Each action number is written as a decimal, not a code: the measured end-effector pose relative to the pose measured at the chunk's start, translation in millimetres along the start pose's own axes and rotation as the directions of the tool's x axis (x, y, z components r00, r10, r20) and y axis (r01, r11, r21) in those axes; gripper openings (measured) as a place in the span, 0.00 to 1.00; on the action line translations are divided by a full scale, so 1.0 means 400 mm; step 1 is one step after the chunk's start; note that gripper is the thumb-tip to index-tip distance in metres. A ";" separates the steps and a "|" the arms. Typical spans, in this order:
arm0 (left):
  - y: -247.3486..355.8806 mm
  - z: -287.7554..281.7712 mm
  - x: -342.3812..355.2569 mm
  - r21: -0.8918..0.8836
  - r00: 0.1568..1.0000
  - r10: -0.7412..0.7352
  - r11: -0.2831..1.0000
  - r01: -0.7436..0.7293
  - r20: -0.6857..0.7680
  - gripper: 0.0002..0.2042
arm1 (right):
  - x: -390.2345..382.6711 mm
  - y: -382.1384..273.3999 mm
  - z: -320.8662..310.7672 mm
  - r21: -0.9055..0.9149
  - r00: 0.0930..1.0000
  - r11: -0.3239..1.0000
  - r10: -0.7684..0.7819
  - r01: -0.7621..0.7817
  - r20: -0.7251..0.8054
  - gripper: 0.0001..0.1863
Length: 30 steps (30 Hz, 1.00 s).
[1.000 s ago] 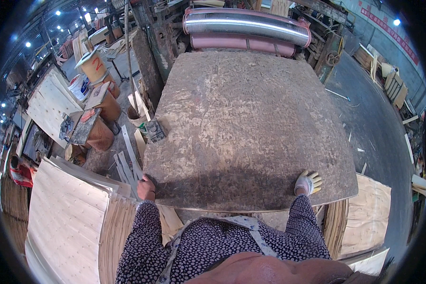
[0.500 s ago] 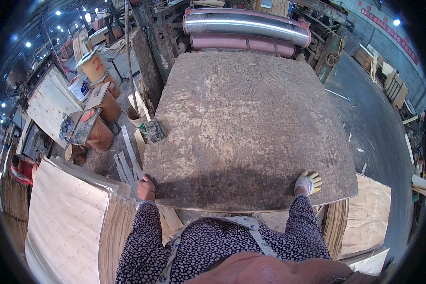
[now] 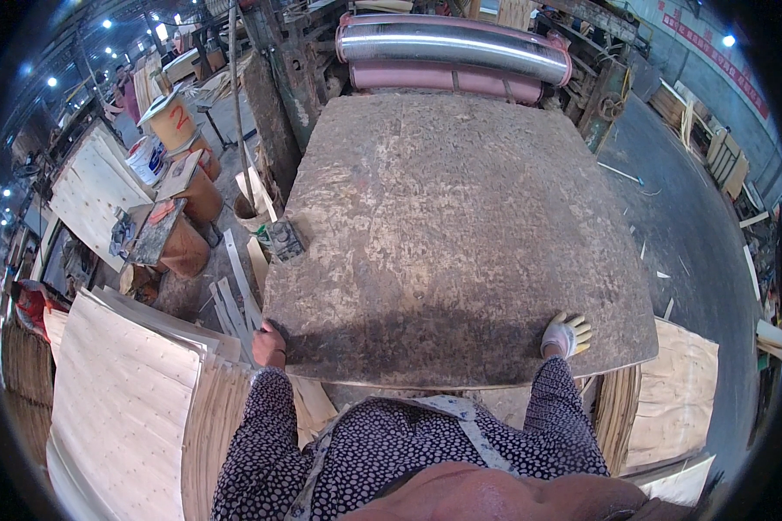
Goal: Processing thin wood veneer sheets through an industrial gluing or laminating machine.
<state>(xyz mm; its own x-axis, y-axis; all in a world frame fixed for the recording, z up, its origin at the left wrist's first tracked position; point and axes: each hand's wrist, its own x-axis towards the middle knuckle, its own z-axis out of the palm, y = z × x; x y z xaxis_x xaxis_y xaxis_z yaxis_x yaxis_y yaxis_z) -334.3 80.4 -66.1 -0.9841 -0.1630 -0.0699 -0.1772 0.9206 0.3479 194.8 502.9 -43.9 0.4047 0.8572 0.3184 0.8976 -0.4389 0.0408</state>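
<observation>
A large, worn, mottled wooden board (image 3: 456,217) fills the middle of the head view, with a dark band along its near part. My bare left hand (image 3: 268,346) grips the board's near left edge with curled fingers. My right hand (image 3: 566,335), in a pale yellow and white glove, lies on the board near its near right corner, fingers spread. Both arms wear dark spotted sleeves.
Beyond the board are silver and pink rollers (image 3: 447,48). Veneer stacks (image 3: 126,399) flank me, another (image 3: 673,391) at right. Drums (image 3: 182,234), a bucket (image 3: 145,161) and loose strips stand or lie leftward. A co-worker in red (image 3: 36,308) is at far left.
My hands and the board have not moved. The co-worker in red at far left has shifted, with a pale sheet now showing beside them. Another person has appeared in the back left.
</observation>
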 end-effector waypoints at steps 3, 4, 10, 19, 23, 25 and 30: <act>0.006 -0.006 -0.009 -0.009 1.000 0.006 1.000 -0.006 -0.024 0.30 | 0.003 0.003 0.014 0.013 1.000 1.000 0.000 0.001 -0.010 0.36; 0.008 -0.007 -0.012 -0.010 0.999 0.003 1.000 -0.004 -0.048 0.29 | 0.004 0.004 0.020 0.013 1.000 1.000 0.000 0.000 -0.010 0.36; 0.007 -0.010 -0.016 -0.008 0.999 0.001 1.000 -0.001 -0.041 0.29 | 0.002 0.004 0.024 0.014 1.000 1.000 0.003 -0.003 -0.013 0.36; 0.002 -0.003 -0.002 -0.004 1.000 0.008 1.000 -0.008 -0.017 0.30 | 0.005 0.004 0.028 -0.008 1.000 1.000 -0.005 0.005 -0.017 0.36; -0.002 0.001 0.002 0.000 1.000 0.004 1.000 -0.004 -0.026 0.30 | 0.002 -0.002 0.020 -0.007 0.999 1.000 -0.012 0.012 -0.030 0.36; 0.008 -0.008 -0.006 0.005 1.000 -0.009 1.000 0.009 -0.002 0.31 | 0.003 0.001 0.021 -0.003 0.999 1.000 -0.009 0.009 -0.031 0.36; 0.008 -0.017 -0.009 -0.009 1.000 -0.008 1.000 0.008 0.014 0.31 | 0.005 0.002 0.032 0.005 0.999 1.000 -0.006 0.006 -0.034 0.36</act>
<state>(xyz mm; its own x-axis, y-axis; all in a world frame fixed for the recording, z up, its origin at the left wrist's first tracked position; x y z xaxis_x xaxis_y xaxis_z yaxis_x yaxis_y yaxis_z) -331.4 81.4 -58.5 -0.9824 -0.1656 -0.0862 -0.1856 0.9161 0.3554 198.4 507.6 -55.3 0.3931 0.8502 0.3502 0.9010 -0.4322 0.0379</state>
